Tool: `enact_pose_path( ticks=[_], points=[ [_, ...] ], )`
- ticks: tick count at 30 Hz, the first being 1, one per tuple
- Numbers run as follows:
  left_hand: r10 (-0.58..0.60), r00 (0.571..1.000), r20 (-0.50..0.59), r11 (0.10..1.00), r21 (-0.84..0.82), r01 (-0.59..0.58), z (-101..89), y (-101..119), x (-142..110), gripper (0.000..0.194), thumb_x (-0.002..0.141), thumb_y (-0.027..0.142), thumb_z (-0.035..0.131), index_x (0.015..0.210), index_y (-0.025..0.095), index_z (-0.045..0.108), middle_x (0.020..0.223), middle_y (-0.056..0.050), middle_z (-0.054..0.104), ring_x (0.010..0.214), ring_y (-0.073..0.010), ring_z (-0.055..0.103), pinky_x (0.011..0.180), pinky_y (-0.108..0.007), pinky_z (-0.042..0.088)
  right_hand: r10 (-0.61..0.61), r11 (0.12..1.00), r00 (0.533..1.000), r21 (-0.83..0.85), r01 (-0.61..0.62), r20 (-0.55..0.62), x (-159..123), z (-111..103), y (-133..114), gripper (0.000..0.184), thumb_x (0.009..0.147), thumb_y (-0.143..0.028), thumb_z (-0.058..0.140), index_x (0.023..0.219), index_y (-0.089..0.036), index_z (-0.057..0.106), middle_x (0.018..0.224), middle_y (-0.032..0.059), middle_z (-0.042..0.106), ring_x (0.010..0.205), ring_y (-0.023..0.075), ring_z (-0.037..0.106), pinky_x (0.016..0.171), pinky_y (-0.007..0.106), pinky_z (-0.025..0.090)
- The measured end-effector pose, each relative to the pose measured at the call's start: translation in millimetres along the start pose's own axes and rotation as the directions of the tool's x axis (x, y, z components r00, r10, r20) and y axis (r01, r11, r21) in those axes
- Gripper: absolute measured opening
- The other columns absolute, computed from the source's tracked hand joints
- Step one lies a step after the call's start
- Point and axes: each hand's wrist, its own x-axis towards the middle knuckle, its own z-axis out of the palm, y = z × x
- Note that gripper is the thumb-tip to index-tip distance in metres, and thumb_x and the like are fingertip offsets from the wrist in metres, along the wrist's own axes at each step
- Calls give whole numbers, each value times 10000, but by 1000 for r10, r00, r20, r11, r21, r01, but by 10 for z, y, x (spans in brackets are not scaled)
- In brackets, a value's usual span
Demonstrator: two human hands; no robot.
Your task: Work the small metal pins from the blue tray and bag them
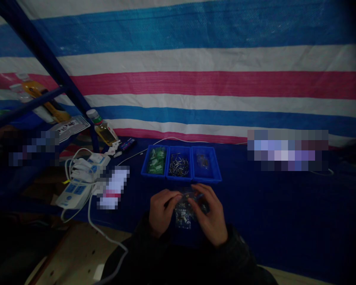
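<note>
Both hands are together at the near side of the blue table, over small clear plastic bags. My left hand [163, 209] pinches the left edge of a clear plastic bag [186, 194]. My right hand [211, 215] grips the same bag from the right, thumb and fingers closed on it. Something small and yellowish shows inside, too small to name. Below, between the hands, lie more clear bags [183, 219] with small contents. Just beyond stand three blue bins: a bin [157, 176] of green packets, a bin [179, 179] of metal pins or screws, and a bin [207, 174] holding a clear bag.
At left are a white power strip [72, 194] with coiled cables and a blurred phone-like screen [114, 188]. A drink bottle [105, 130] leans by a blue metal frame [77, 99]. A striped tarp [195, 59] hangs behind. Another blurred screen [286, 150] is at right.
</note>
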Motion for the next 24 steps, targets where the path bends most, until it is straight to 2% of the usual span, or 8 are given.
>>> enact_pose_path(
  ticks=[3,5,8,11,17,24],
  points=[
    [7,1000,15,1000,-16,-7,-11,8,10,179,974,237,596,924,178,757,794,-33,721,715,-142,656,723,-259,496,-47,999,995,15,45,89,-14,7,-20,135,960,-279,607,1051,-239,699,1016,66,700,924,220,667,811,354,546],
    [18,1000,24,1000,-13,-18,-7,3,14,132,946,256,645,942,186,756,801,-32,697,736,-150,639,725,-267,491,-84,996,990,30,81,116,-24,10,-36,120,973,-245,584,952,-233,701,924,50,709,862,205,673,785,337,542],
    [37,999,28,999,-6,-37,10,-17,15,101,895,263,714,949,191,760,829,-39,666,790,-168,626,739,-280,494,-114,993,991,40,112,66,-37,4,-49,117,966,-213,593,918,-227,699,894,45,712,830,195,675,755,320,539],
    [55,998,29,998,-9,-55,26,-35,16,74,887,236,717,918,185,760,900,-61,666,878,-190,634,780,-299,502,-128,991,992,40,127,16,-43,-7,-50,141,959,-206,601,852,-222,691,872,45,709,808,192,676,745,318,538],
    [92,994,51,995,-45,-90,20,-7,36,65,886,214,714,930,182,749,971,-84,684,940,-210,632,835,-337,513,-134,989,991,59,132,27,-42,-11,-63,152,956,-189,588,829,-212,669,839,38,696,768,183,662,710,307,518],
    [135,987,88,987,-97,-126,32,-15,31,31,894,190,700,875,169,713,893,-78,707,895,-205,633,816,-341,512,-142,988,989,59,139,49,-59,-11,-40,158,958,-188,575,814,-207,635,828,36,661,753,177,631,693,305,492]
  ],
)
